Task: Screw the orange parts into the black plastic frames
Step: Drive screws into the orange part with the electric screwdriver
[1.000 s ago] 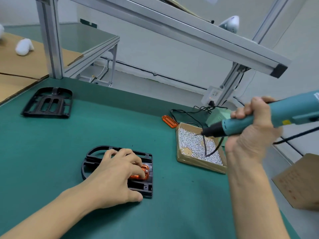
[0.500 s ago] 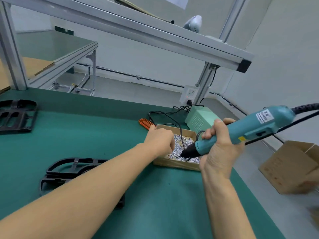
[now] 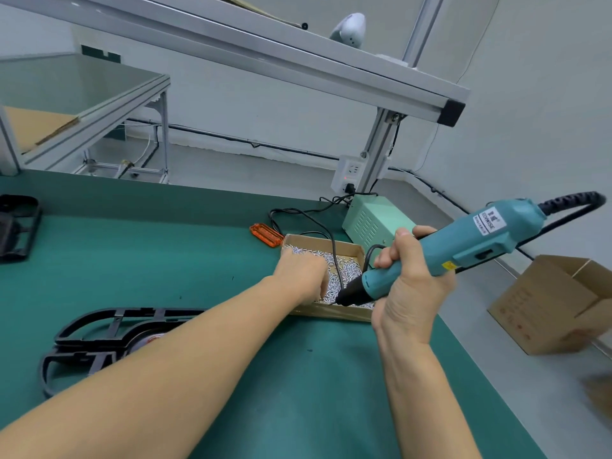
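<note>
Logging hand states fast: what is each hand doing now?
Left hand: in the cardboard box of small silver screws; grip cannot be told.
Right hand: grips the teal electric screwdriver.

I see a pale green power unit (image 3: 371, 223) at the green worktop's (image 3: 165, 260) far edge, wall socket (image 3: 349, 172) behind it, cardboard box (image 3: 549, 303) on the floor right, white object (image 3: 351, 28) on the top shelf.

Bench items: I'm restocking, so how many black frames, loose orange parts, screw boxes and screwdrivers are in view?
Black frames: 2
Loose orange parts: 1
Screw boxes: 1
Screwdrivers: 1
Total: 5
</note>
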